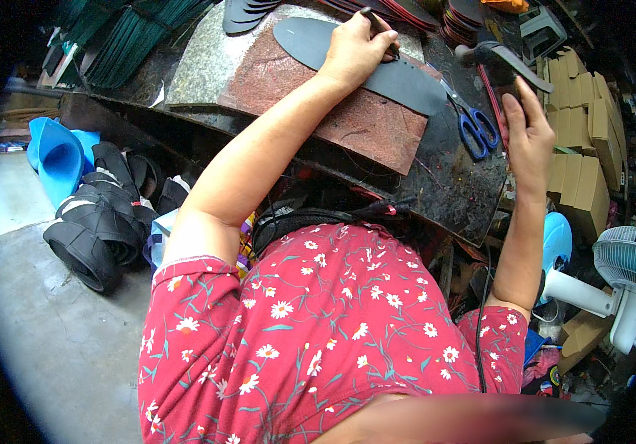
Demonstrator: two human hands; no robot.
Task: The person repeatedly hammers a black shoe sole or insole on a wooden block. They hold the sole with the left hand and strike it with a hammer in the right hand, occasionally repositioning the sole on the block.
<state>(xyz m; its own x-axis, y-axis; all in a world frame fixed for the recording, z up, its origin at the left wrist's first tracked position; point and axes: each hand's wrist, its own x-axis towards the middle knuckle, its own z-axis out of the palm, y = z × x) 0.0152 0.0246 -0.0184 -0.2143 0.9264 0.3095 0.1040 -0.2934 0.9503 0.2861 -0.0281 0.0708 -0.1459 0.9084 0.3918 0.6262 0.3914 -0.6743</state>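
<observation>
A dark grey sole-shaped sheet (307, 46) lies on a reddish stone slab (273, 81). My left hand (355, 52) rests over the sheet, its fingers closed round a slim dark rod-like punch (367, 12) whose lower end meets the sheet. A short row of small marks shows beside that end. To the right, my right hand (530, 137) is raised above the bench edge, gripping a claw hammer (489, 55); its handle is mostly hidden. Blue-handled scissors (475, 127) lie on the bench between the slab and my right hand.
Stacked dark sole pieces (247, 15) sit behind the slab. Dark green bundled strips (114, 52) stand far left. Black shoe-like pieces (92, 237) and a blue piece (59, 155) lie lower left. Cardboard boxes (584, 126) and a white fan (623, 259) stand right.
</observation>
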